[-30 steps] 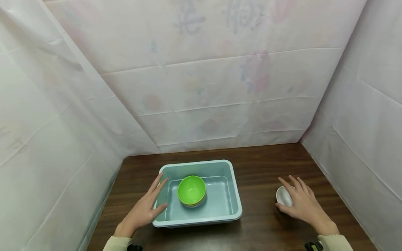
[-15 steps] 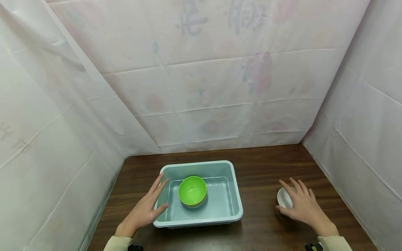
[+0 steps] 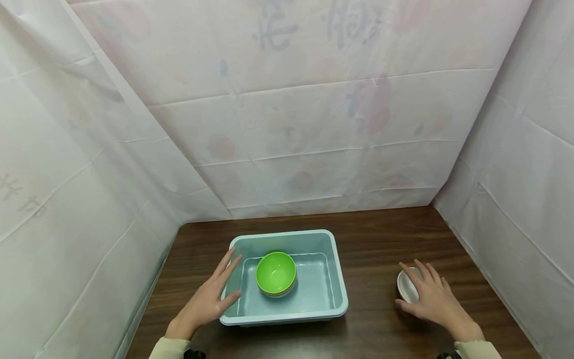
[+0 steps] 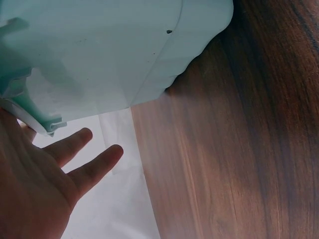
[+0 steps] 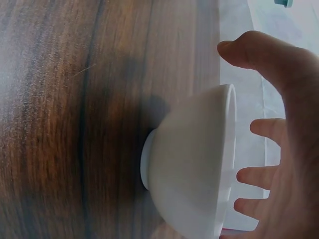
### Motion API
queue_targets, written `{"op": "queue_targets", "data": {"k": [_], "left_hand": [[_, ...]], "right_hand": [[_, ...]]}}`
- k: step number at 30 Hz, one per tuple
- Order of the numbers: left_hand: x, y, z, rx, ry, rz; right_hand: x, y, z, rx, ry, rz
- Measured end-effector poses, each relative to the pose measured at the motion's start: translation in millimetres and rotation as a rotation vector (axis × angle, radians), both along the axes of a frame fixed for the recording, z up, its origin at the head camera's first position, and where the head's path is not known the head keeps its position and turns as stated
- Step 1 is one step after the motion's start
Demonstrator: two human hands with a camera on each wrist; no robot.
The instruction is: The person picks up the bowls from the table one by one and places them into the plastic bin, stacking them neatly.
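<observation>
A white bowl (image 3: 406, 288) stands upright on the table at the right. My right hand (image 3: 437, 299) hovers over it with fingers spread, and the right wrist view shows a gap between the bowl's rim and my thumb and fingers. At the left side of a pale blue plastic tub (image 3: 287, 317), my left hand (image 3: 204, 299) is held with fingers extended over the rim. Whether it touches the tub cannot be told. Inside the tub sits a bright green bowl (image 3: 275, 271), stacked on at least one other bowl whose edge shows beneath.
The dark wood-grain table (image 3: 367, 249) bears the tub left of centre and the white bowl to the right. Pale printed sheets (image 3: 314, 124) hang along the back and both sides, reaching the table's edges.
My right hand has shifted slightly lower in the head view, still over the white bowl. The left hand and tub stay as they were; the head view drifts a little.
</observation>
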State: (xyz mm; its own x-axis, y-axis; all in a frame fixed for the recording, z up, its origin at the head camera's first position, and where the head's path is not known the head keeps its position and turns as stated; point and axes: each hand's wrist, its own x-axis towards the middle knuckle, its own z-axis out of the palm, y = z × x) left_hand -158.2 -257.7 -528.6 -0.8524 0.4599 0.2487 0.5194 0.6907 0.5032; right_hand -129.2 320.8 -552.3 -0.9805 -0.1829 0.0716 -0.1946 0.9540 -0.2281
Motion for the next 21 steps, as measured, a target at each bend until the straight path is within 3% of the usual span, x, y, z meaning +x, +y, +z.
{"op": "queue_targets", "data": {"k": [21], "left_hand": [[0.6, 0.4, 0.0, 0.006, -0.003, 0.003]], "right_hand": [[-1.0, 0.6, -2.2, 0.020, -0.010, -0.005]]}}
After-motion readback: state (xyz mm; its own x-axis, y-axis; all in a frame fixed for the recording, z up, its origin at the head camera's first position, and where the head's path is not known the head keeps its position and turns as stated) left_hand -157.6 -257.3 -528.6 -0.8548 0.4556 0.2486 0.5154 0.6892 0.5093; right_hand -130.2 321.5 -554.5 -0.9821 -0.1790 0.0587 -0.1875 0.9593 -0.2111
